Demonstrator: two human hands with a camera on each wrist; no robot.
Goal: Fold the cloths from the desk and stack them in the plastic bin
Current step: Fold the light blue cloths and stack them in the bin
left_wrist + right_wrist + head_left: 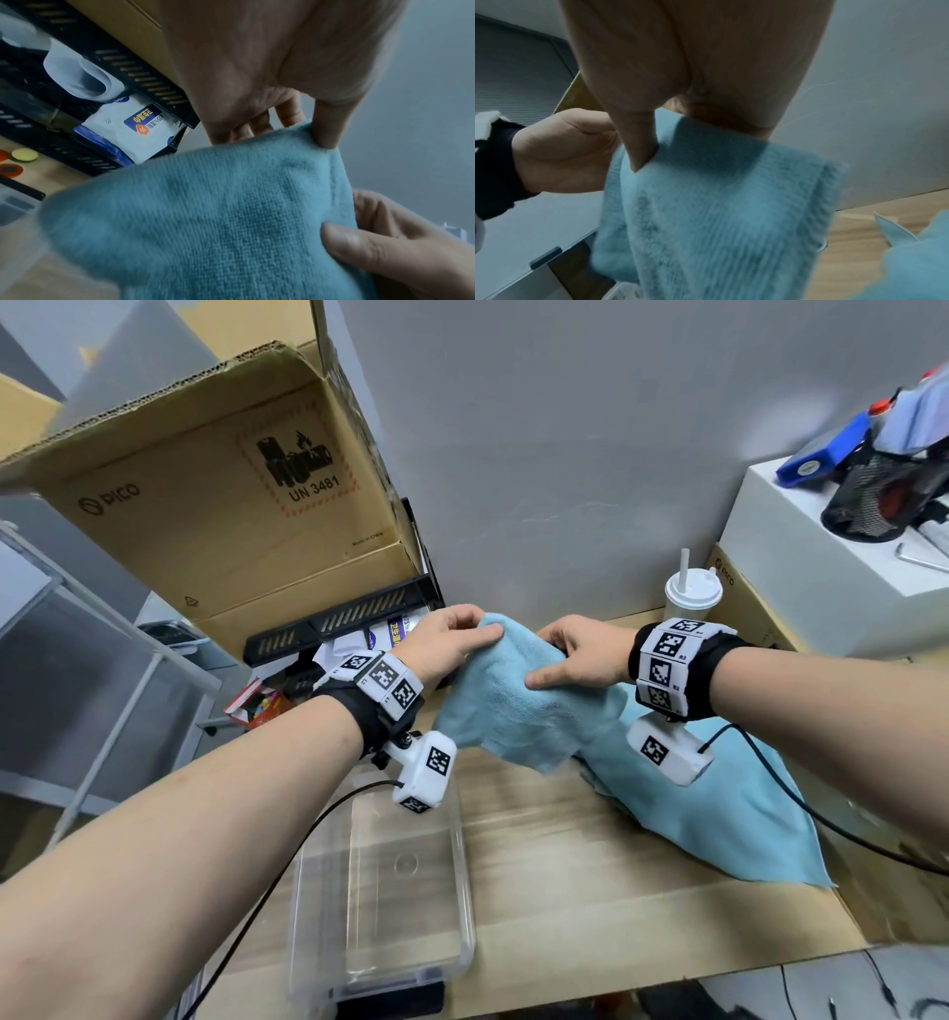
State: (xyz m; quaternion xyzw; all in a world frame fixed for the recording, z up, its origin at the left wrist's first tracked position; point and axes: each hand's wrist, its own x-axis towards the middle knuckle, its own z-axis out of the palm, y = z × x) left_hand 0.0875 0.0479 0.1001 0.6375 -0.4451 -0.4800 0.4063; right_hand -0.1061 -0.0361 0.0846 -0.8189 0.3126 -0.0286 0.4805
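Both hands hold a folded light-blue cloth in the air above the desk's far side. My left hand pinches its upper left corner between thumb and fingers; the left wrist view shows the same cloth under the thumb. My right hand grips the cloth's upper right edge, thumb on the near face; the right wrist view has the cloth hanging from that grip. Another light-blue cloth lies spread on the desk at the right. The clear plastic bin stands at the desk's near left edge, nothing visible inside.
A large cardboard box rests on a black tray rack at the back left. A lidded cup with a straw stands by the wall. White and cardboard boxes with a mesh pen holder fill the right. A cable crosses the spread cloth.
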